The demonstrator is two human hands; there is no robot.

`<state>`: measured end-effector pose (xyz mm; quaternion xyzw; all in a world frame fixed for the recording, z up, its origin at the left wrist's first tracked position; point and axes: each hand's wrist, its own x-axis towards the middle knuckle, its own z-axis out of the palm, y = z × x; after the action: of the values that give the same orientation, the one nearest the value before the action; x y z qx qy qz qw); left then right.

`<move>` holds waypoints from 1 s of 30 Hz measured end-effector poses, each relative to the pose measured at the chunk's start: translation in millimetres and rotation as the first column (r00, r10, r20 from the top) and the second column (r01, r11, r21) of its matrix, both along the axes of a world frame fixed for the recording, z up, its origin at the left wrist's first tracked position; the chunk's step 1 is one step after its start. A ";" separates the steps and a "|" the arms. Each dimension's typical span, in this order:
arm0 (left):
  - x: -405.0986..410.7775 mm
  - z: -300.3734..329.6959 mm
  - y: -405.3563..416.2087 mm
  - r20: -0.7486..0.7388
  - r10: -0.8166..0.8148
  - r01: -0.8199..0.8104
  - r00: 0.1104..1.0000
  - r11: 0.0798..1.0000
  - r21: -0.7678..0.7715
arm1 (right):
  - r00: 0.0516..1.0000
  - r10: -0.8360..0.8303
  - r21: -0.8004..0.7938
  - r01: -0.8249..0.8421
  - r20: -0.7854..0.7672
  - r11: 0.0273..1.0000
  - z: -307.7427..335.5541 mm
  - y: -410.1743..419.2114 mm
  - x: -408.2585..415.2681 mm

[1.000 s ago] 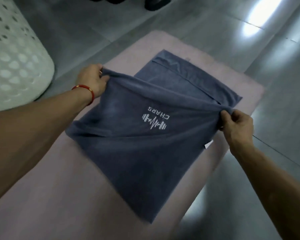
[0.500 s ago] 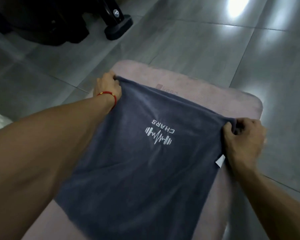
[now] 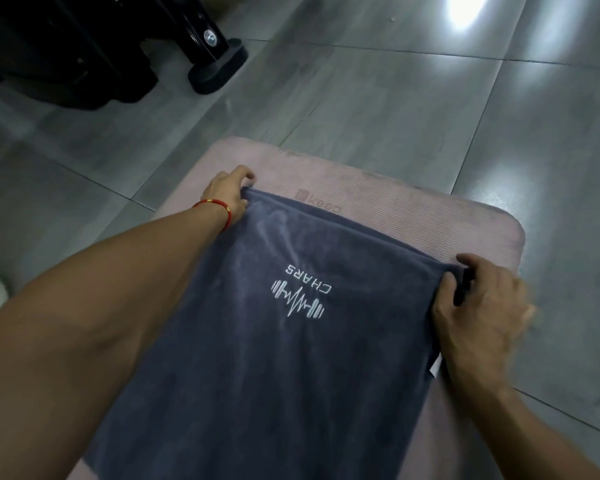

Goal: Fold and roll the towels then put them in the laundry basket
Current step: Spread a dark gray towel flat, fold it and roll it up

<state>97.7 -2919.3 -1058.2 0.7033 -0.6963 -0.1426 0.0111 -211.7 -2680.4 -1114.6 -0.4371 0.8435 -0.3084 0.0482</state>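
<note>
Here one towel [image 3: 257, 358] lies on one mat [image 3: 430, 216]; left hand [image 3: 227, 192] and right hand [image 3: 482, 306] each pinch a far corner, bare mat beyond.

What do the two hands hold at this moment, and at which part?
Both hold the grey towel at its far edge: the left hand grips the far left corner, the right hand the far right corner.

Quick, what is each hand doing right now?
Left hand: grips the far left corner of the grey towel.
Right hand: grips the towel's far right corner.
</note>
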 end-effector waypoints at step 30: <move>299.3 223.0 445.6 -0.571 0.241 -0.550 0.785 0.696 -0.462 | 0.595 0.804 -0.458 -0.720 -0.021 0.521 239.1 58.9 193.3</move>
<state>397.0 -2473.7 -835.2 0.7422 -0.5055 -0.0709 0.4344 -18.4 -2621.5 -875.6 -0.7301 0.4680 -0.4698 0.1650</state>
